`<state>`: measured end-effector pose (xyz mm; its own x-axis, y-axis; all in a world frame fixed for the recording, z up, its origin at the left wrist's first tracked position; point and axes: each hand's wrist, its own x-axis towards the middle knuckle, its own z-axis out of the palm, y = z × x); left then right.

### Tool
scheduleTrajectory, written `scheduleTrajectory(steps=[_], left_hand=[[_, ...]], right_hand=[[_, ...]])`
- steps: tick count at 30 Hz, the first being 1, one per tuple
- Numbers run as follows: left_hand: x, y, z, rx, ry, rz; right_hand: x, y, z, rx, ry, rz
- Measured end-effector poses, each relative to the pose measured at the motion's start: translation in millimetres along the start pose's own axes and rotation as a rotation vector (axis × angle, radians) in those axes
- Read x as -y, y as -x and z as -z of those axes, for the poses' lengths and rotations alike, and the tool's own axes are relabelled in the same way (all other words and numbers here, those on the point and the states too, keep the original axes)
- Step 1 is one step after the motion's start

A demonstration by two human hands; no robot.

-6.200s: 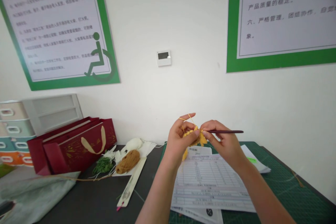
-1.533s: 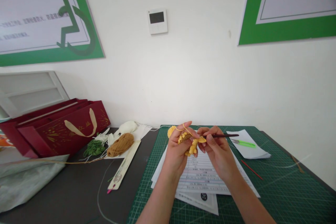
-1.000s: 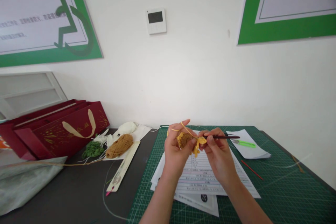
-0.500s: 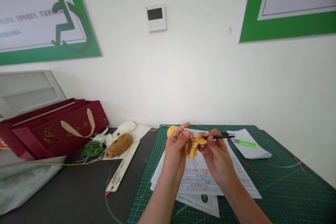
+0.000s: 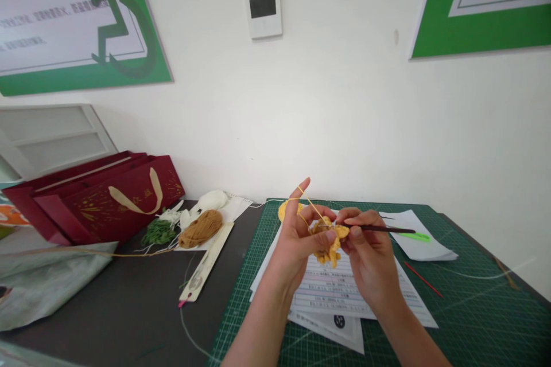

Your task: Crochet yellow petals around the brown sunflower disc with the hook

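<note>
1. The left hand (image 5: 297, 241) pinched a yellow crochet piece (image 5: 329, 249) between thumb and fingers, above the cutting mat (image 5: 477, 321); its index finger stood raised, with a yellow yarn strand (image 5: 316, 209) looped about it and running down to the piece.
2. The right hand (image 5: 372, 255) grasped a dark crochet hook (image 5: 394, 230), its tip end at the crochet piece and its shaft pointing toward the mat's right side.
3. Beneath both hands, printed sheets (image 5: 336, 289) lay on the mat, overlapping one another.
4. A yellow yarn ball (image 5: 283, 210) sat near the mat's far left corner, partly hidden by the left hand.
5. Toward the mat's right side lay white paper (image 5: 419, 251) bearing a bright green tool (image 5: 417, 236), with a thin red stick (image 5: 423, 279) nearby.
6. Left of the mat, on the dark bench (image 5: 142, 309), were a ruler (image 5: 210, 264), a brown yarn skein (image 5: 201, 229), white yarn (image 5: 213, 200) and green yarn (image 5: 158, 231).
7. Farther left of the mat stood a maroon gift bag (image 5: 116, 203).
</note>
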<state>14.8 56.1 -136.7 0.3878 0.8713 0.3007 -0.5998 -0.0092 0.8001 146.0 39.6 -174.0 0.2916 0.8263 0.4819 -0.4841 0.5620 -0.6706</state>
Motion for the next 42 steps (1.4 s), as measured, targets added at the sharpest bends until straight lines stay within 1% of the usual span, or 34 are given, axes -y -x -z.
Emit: scheduleTrajectory(steps=[4, 11, 15, 22, 28, 33, 36, 42], left_hand=[[-2.5, 0.7, -2.7, 0.015, 0.016, 0.031], [-7.5, 3.6, -5.2, 0.012, 0.01, 0.057], [-8.6, 4.9, -3.1, 0.035, -0.023, 0.062], [-8.9, 6.7, 1.5, 0.112, -0.069, 0.062], [-13.4, 7.7, 6.0, 0.172, -0.111, 0.078], [-14.4, 6.2, 9.3, 0.227, -0.125, 0.103], [-15.2, 6.7, 9.6, 0.266, -0.136, 0.123], [-16.3, 8.6, 9.8, 0.33, -0.18, 0.123]], right_hand=[[2.4, -1.2, 0.6, 0.014, 0.039, 0.033], [8.8, -4.4, 1.8, 0.101, 0.077, -0.005], [9.6, -5.4, 2.9, 0.132, 0.081, -0.02], [10.8, -4.2, 2.3, 0.137, 0.079, -0.035], [16.6, -3.3, 0.6, 0.093, 0.082, 0.002], [23.1, -5.8, 1.9, 0.109, 0.1, 0.027], [26.0, -6.4, 2.4, 0.103, 0.103, -0.006], [28.0, -4.7, -0.4, 0.086, 0.078, -0.138]])
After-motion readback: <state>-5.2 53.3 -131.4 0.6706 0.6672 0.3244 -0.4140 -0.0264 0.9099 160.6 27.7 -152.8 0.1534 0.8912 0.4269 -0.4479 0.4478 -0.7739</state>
